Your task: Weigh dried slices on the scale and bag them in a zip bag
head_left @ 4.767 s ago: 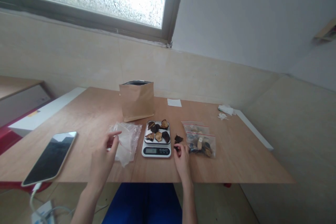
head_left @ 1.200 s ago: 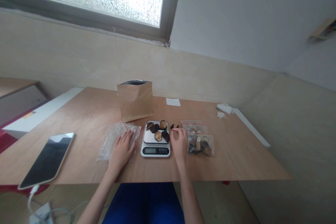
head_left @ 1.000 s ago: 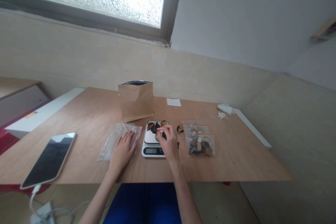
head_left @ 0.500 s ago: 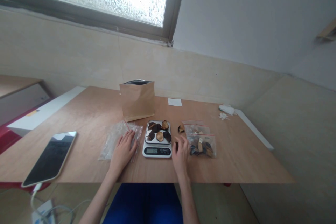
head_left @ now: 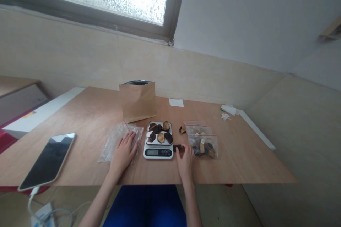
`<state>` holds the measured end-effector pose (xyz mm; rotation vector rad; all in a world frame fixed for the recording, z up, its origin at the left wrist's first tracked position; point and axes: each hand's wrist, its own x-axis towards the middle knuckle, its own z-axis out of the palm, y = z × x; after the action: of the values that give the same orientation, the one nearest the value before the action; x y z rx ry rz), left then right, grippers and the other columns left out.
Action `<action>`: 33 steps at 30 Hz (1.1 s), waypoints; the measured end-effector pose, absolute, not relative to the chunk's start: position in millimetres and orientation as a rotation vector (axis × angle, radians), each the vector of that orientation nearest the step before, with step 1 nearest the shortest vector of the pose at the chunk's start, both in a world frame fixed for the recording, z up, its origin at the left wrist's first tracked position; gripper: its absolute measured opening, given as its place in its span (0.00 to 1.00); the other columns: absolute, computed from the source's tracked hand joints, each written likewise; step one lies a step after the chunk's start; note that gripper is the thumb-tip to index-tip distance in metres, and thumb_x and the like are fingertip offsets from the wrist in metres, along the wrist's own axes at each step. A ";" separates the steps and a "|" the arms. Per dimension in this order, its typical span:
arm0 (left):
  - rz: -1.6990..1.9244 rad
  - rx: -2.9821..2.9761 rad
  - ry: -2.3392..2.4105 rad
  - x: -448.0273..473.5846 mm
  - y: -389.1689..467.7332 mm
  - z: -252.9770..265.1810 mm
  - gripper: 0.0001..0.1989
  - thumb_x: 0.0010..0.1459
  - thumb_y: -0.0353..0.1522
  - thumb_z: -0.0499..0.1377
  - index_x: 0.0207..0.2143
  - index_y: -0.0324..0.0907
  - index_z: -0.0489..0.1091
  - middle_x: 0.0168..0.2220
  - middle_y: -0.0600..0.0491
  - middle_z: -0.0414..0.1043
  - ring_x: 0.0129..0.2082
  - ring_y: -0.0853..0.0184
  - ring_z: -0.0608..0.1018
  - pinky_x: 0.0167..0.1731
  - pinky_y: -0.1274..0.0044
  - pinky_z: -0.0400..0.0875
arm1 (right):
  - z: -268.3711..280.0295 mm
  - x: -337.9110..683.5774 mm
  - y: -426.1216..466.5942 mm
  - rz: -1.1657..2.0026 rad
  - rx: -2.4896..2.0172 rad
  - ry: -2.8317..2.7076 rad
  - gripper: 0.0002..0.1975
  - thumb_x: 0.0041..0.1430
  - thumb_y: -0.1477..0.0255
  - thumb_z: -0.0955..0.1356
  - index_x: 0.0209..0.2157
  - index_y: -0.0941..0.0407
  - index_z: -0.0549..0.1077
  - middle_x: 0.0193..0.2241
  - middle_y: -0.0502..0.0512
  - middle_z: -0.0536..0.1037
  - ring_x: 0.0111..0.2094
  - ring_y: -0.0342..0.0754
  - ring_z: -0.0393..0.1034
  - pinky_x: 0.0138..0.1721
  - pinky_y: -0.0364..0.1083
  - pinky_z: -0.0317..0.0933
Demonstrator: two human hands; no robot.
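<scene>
Beneath the flattened, slightly spread fingers of the left hand (head_left: 124, 150) lie clear, thin plastic bags with red seal lines (head_left: 107, 147); those fingers grip nothing. Well to their right, the thumb and forefinger of the right hand (head_left: 185, 158) curl about a dark brown dried slice (head_left: 176, 147) on the brown wooden bench (head_left: 234, 159); whether they pinch it or merely touch it, I cannot tell.

Between the two sets of fingers sits a white digital scale with a silver pan (head_left: 158, 147). On the pan, ahead and to the left of the right fingers, about six dark and tan dried slices (head_left: 161, 137) lie in two loose rows. Its reading is too faint to make out.

Loading the pan looks well along but unfinished, I judge: the slice at the right fingers and a curled tan one with a dark edge (head_left: 182, 130), farther beyond them, are off it. Just right of those fingers, clear red-topped plastic bags (head_left: 204, 147) already contain pieces. Beyond the left fingers, a brown paper pouch (head_left: 137, 103) stands upright and open-mouthed, its contents hidden.
</scene>
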<state>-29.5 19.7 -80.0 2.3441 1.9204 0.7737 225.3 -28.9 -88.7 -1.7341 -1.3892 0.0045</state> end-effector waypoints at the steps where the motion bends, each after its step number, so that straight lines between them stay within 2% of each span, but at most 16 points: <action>1: 0.774 2.342 1.920 -29.4 19.6 -79.6 0.22 0.61 0.37 0.44 0.53 0.37 0.63 0.56 0.43 0.64 0.57 0.59 0.65 0.57 0.64 0.57 | -89.0 225.6 -29.2 0.043 -1.711 -1.350 0.15 0.59 0.59 0.61 0.36 0.57 0.68 0.33 0.60 0.73 0.37 0.53 0.67 0.40 0.52 0.60; 6: 0.760 2.331 1.922 -29.1 19.7 -78.0 0.22 0.61 0.37 0.44 0.53 0.37 0.63 0.56 0.44 0.64 0.57 0.59 0.65 0.57 0.65 0.56 | -80.9 220.6 -31.1 0.284 -1.580 -1.106 0.12 0.55 0.61 0.64 0.32 0.57 0.67 0.28 0.55 0.74 0.29 0.48 0.68 0.33 0.47 0.63; 10: 0.750 2.335 1.918 -29.4 20.0 -78.5 0.22 0.61 0.37 0.44 0.53 0.37 0.63 0.56 0.44 0.64 0.57 0.59 0.65 0.57 0.65 0.56 | -52.8 203.4 -29.3 0.316 -1.528 -1.044 0.13 0.55 0.62 0.65 0.35 0.58 0.70 0.30 0.56 0.75 0.29 0.46 0.68 0.33 0.45 0.63; 16: 0.754 2.336 1.928 -29.4 20.1 -78.3 0.22 0.61 0.38 0.44 0.53 0.37 0.63 0.56 0.43 0.64 0.57 0.59 0.65 0.56 0.65 0.56 | -16.2 168.0 -1.1 0.576 -1.408 -1.299 0.13 0.58 0.67 0.62 0.38 0.58 0.74 0.32 0.56 0.75 0.30 0.46 0.68 0.33 0.44 0.63; 20: 0.761 2.332 1.926 -28.9 19.6 -77.7 0.22 0.61 0.37 0.44 0.53 0.37 0.63 0.56 0.44 0.64 0.57 0.60 0.65 0.57 0.65 0.56 | -18.9 161.5 10.9 0.416 -1.467 -1.333 0.13 0.56 0.69 0.63 0.41 0.57 0.73 0.37 0.58 0.72 0.35 0.47 0.67 0.37 0.46 0.62; 23: 0.749 2.336 1.921 -28.9 19.3 -78.2 0.22 0.61 0.37 0.44 0.53 0.37 0.63 0.56 0.44 0.64 0.57 0.60 0.65 0.57 0.65 0.56 | -33.1 169.8 -0.1 0.248 -1.494 -1.227 0.12 0.58 0.69 0.61 0.39 0.57 0.72 0.37 0.59 0.70 0.38 0.48 0.66 0.38 0.47 0.62; 28: 0.739 2.348 1.926 -29.2 19.4 -79.7 0.23 0.61 0.37 0.44 0.53 0.35 0.62 0.56 0.43 0.64 0.58 0.58 0.64 0.57 0.64 0.56 | -71.6 198.7 -33.3 0.159 -1.583 -1.173 0.11 0.58 0.71 0.59 0.33 0.57 0.71 0.31 0.57 0.69 0.33 0.49 0.66 0.35 0.48 0.62; 33: 0.755 2.330 1.922 -29.7 20.0 -79.3 0.22 0.61 0.37 0.45 0.53 0.37 0.63 0.56 0.44 0.64 0.58 0.59 0.65 0.57 0.65 0.56 | -85.4 215.4 -47.0 0.207 -1.594 -1.179 0.10 0.59 0.71 0.59 0.32 0.57 0.71 0.30 0.56 0.70 0.30 0.48 0.65 0.32 0.46 0.62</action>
<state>-29.7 20.0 -79.3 2.3298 1.9220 0.7548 215.4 -47.0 -85.4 -1.5944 -1.1794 0.2065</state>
